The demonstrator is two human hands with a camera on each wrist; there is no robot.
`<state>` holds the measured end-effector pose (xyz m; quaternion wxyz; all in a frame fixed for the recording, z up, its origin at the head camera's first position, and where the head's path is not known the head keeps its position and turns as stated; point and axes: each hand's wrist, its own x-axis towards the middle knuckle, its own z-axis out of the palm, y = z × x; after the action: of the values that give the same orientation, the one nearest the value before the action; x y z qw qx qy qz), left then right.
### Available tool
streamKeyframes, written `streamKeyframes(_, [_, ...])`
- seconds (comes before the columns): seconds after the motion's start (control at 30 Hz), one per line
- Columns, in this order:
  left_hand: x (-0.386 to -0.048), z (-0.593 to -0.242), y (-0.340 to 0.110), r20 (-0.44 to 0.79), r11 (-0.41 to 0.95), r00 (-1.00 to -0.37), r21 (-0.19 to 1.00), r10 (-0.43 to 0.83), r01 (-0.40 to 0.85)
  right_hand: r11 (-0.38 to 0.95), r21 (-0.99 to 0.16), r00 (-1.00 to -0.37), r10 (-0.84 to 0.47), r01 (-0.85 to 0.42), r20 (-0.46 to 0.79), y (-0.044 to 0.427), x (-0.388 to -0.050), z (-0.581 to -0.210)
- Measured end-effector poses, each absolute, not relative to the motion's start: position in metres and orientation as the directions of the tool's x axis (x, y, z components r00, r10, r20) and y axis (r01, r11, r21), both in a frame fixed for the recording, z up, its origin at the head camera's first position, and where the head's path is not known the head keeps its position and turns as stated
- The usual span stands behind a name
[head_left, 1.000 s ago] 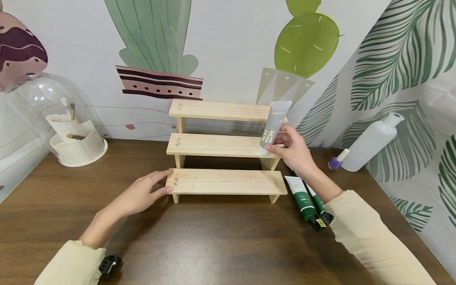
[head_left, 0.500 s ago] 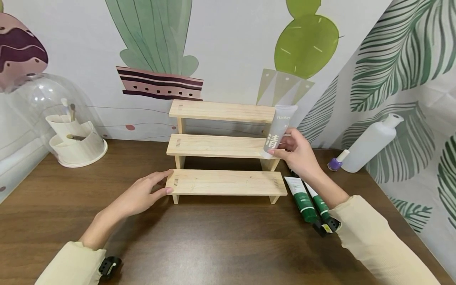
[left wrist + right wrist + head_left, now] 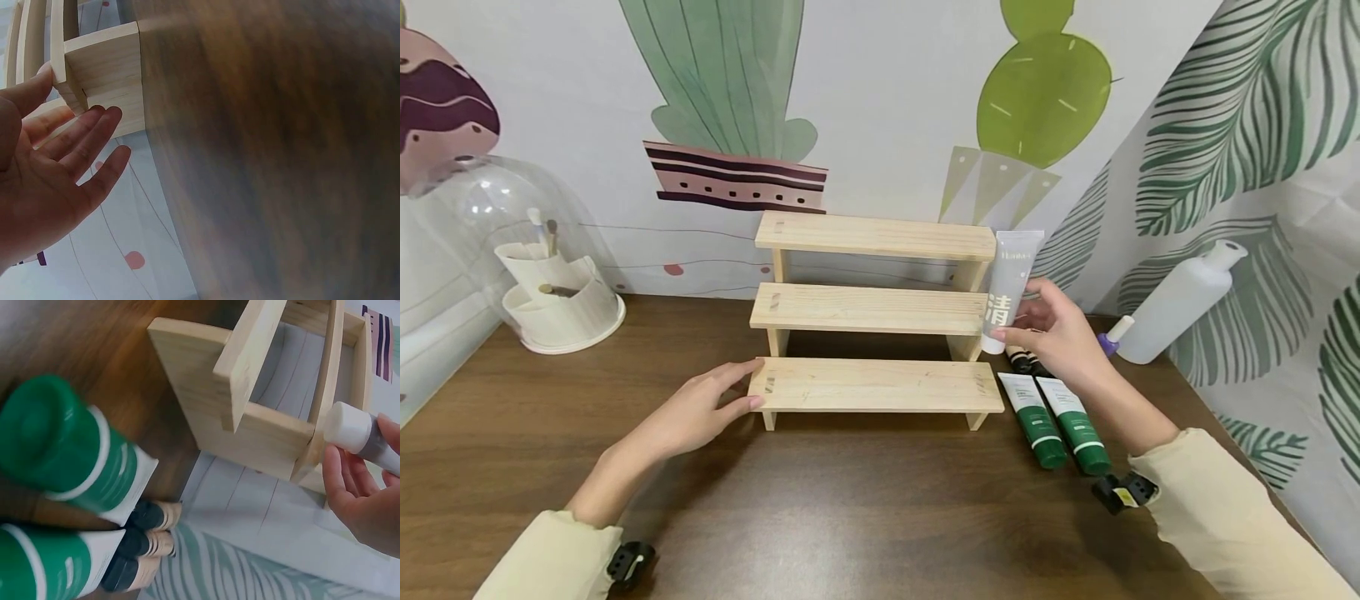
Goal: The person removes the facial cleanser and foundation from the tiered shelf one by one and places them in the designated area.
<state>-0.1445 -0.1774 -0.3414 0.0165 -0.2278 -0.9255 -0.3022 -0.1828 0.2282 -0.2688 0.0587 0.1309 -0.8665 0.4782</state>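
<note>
A three-step wooden stand [image 3: 876,387] stands on the brown table. At its lowest step, my left hand [image 3: 692,408] holds the left end between thumb and index finger; the other fingers [image 3: 94,140] stay loosely extended. My right hand [image 3: 1060,333] pinches a grey squeeze tube [image 3: 1013,271] near its white cap [image 3: 345,427]. That tube is cap down, tilted slightly, just off the right end of the middle step. Two green-and-white tubes [image 3: 1035,421] lie on the table below the right hand. Beyond them are several small beige tubes with black caps [image 3: 149,542], partly hidden in the head view.
A purple nail polish bottle [image 3: 1107,343] and a white plastic bottle [image 3: 1180,302] stand at the right back. A clear dome [image 3: 482,208] covers a white brush holder [image 3: 561,312] at the left. A patterned wall covering [image 3: 887,108] rises behind the stand.
My right hand has moved the grey tube right and slightly toward me, from over the middle step to beyond its right end. My left hand has stayed put.
</note>
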Motion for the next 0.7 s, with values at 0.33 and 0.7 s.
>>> streamKeyframes(0.33, [-0.144,-0.341,-0.177,0.172,0.709,-0.894,0.555,0.414,0.435,0.595,-0.773,-0.971,-0.204,-0.222,0.122,0.257,-0.172,-0.276])
streamKeyframes(0.7, [-0.144,-0.34,-0.176,0.163,0.714,-0.896,0.553,0.413,0.43,0.585,-0.801,-0.969,-0.247,-0.128,-0.025,0.297,-0.157,-0.281])
